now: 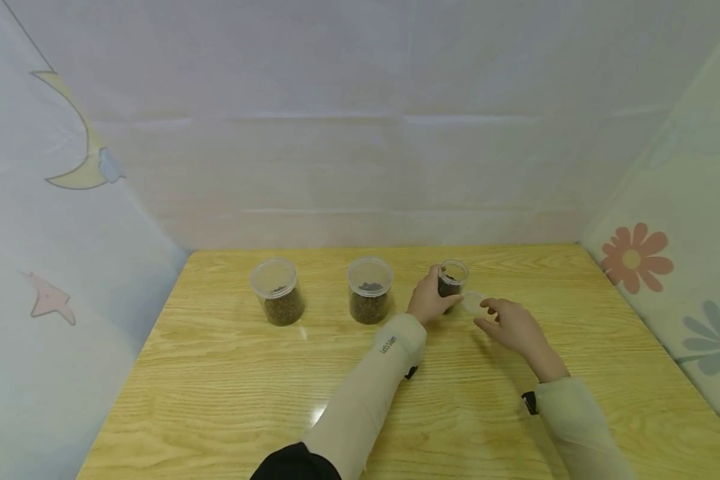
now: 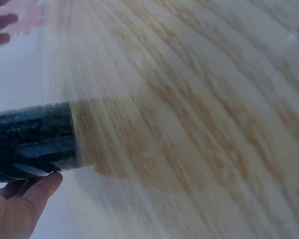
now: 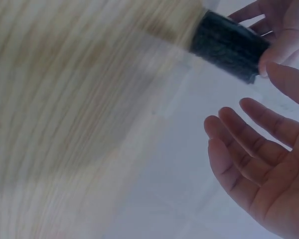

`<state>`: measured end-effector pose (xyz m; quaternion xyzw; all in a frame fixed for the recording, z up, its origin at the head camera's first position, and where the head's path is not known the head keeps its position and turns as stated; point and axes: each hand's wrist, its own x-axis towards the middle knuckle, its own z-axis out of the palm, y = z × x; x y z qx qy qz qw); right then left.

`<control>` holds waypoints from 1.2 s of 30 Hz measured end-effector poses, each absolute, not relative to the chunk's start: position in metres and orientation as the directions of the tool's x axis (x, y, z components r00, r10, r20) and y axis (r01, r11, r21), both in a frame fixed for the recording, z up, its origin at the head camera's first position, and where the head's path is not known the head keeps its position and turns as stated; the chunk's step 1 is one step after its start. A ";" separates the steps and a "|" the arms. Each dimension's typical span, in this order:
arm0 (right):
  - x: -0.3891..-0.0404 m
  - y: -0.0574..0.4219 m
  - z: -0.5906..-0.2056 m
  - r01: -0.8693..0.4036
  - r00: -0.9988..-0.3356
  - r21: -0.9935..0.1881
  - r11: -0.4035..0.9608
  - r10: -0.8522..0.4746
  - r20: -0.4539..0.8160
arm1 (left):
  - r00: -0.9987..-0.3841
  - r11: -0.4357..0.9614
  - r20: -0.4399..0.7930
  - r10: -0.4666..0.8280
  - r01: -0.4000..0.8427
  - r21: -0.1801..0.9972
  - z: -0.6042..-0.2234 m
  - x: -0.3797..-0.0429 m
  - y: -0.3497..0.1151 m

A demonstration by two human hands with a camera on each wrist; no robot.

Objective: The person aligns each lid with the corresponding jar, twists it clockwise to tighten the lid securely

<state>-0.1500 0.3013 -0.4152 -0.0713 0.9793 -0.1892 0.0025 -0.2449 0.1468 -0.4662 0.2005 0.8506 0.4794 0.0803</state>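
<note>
My left hand (image 1: 430, 298) grips a small clear jar (image 1: 449, 287) of dark pieces at the right of the table. Its thumb and fingers lie around the sides; the jar looks uncovered. In the left wrist view the jar's dark contents (image 2: 35, 142) show above the thumb. Right of the jar is a pale translucent disc, like a lid (image 1: 473, 303), close to my right hand's fingertips; whether they touch it is unclear. The right hand (image 1: 512, 325) has its fingers apart and loosely bent. In the right wrist view its palm (image 3: 269, 164) shows nothing gripped.
Two larger clear jars stand to the left, a middle jar (image 1: 369, 293) and a far left jar (image 1: 278, 293), both with brownish-dark contents. They stand on a wooden table (image 1: 246, 400). A pale wall sheet (image 1: 366, 180) rises behind the table, with decorated sheets on both sides.
</note>
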 end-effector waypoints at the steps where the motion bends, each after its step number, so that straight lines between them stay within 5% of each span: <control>1: -0.153 0.302 -0.416 -0.138 -0.990 -0.369 0.919 -0.141 0.019 | -0.906 0.460 0.056 0.419 0.265 0.847 -0.466 -0.245 0.147; 36: -0.208 0.306 -0.440 -0.150 -0.971 -0.208 0.966 -0.184 -0.152 | -0.897 0.462 0.050 0.439 0.273 0.844 -0.469 -0.248 0.147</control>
